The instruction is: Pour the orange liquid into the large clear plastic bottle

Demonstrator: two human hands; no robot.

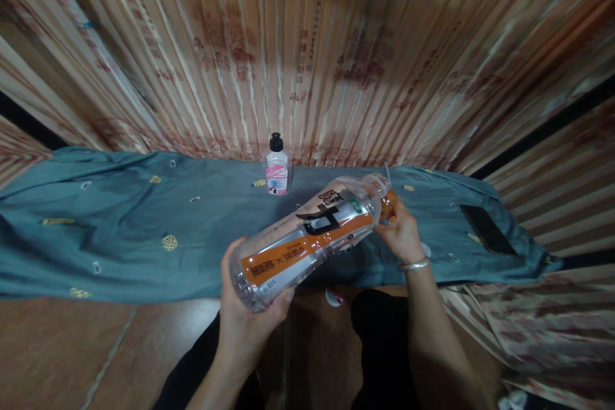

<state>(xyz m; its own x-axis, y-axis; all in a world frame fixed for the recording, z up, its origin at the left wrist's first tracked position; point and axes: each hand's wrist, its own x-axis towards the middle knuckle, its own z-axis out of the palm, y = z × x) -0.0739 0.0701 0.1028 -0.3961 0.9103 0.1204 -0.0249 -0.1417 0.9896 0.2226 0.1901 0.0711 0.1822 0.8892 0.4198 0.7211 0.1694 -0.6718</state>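
A large clear plastic bottle point(307, 237) with an orange, white and black label lies tilted in my hands above the front edge of a cloth-covered table. My left hand point(250, 307) is wrapped round its base, nearest to me. Fingers of my right hand point(401, 230) are closed round the neck and cap end, which points away to the right. A silver bangle point(412, 264) circles my right wrist. The bottle looks empty.
A teal cloth point(144, 230) with small yellow motifs covers the table. A small bottle point(277, 170) with a pink label and black cap stands at the back middle. A dark phone point(487, 229) lies at the right end. Pleated patterned curtains hang behind. My dark-clothed legs are below.
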